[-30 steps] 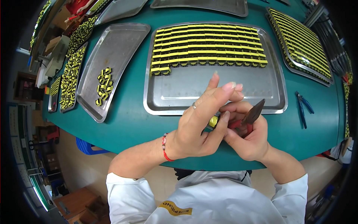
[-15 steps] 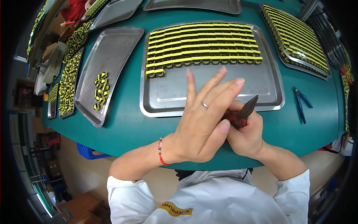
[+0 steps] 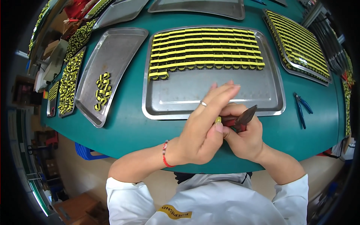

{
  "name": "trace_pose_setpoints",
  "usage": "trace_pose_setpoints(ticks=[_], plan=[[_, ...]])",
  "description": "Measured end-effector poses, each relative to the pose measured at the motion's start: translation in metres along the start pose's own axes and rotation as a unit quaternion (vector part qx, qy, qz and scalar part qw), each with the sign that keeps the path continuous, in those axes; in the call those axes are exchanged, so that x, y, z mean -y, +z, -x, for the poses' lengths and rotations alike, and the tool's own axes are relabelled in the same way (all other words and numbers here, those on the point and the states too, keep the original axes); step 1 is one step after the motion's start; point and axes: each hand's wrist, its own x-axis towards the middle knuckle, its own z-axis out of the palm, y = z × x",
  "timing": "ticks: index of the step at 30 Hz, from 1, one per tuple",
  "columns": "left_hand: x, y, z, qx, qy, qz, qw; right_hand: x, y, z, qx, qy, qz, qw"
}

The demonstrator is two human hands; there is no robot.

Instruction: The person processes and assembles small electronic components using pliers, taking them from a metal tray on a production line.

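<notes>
Both hands meet over the near edge of the middle tray. My left hand [image 3: 200, 131] is closed, thumb against the fingers, with a small yellow-and-black component [image 3: 218, 120] showing at the thumb tip; most of it is hidden. Wrapped in my right hand [image 3: 245, 138] are pliers [image 3: 245, 117] with dark pointed jaws and red grips, jaws angled up to the right. Just beyond, the metal tray [image 3: 213, 112] carries tight rows of similar yellow-and-black components [image 3: 206, 48] in its far half, plus a short row at its left.
To the left, a narrower metal tray [image 3: 112, 48] holds a small loose pile of components [image 3: 103, 90]. Heaped components [image 3: 69, 84] fill another tray beyond it. Blue cutters [image 3: 302, 108] lie at right, below a stacked tray of rows [image 3: 300, 45]. Someone's red-clothed arm [image 3: 80, 8] shows far left.
The spread fingers of my left hand have drawn together, and a yellow component now shows at its thumb. My right hand keeps hold of the pliers. The view has shifted slightly.
</notes>
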Motion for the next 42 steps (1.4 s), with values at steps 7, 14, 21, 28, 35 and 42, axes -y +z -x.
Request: trace_pose_setpoints(ticks=[7, 14, 21, 28, 35, 42], plan=[[0.003, 0.013, 0.002, -0.075, -0.031, -0.002, 0.997, 0.002, 0.001, -0.005, -0.011, -0.013, 0.059, 0.998], [-0.004, -0.014, -0.011, -0.206, -0.132, 0.093, 0.965, 0.008, -0.001, -0.002, -0.037, 0.014, -0.04, 0.998], [0.059, -0.185, 0.0, -0.325, -0.152, -0.516, 0.778, 0.015, -0.014, -0.011, -0.035, 0.075, -0.093, 0.992], [0.075, -0.23, 0.032, -0.255, -0.51, -0.534, 0.625, 0.034, 0.007, -0.033, 0.128, 0.089, 0.068, 0.985], [0.075, -0.216, 0.024, -0.249, -0.495, -0.51, 0.658, 0.004, 0.045, -0.104, 0.164, -0.157, 0.503, 0.834], [0.071, -0.216, 0.024, -0.24, -0.472, -0.475, 0.703, -0.022, 0.062, -0.113, 0.115, -0.142, 0.581, 0.793]])
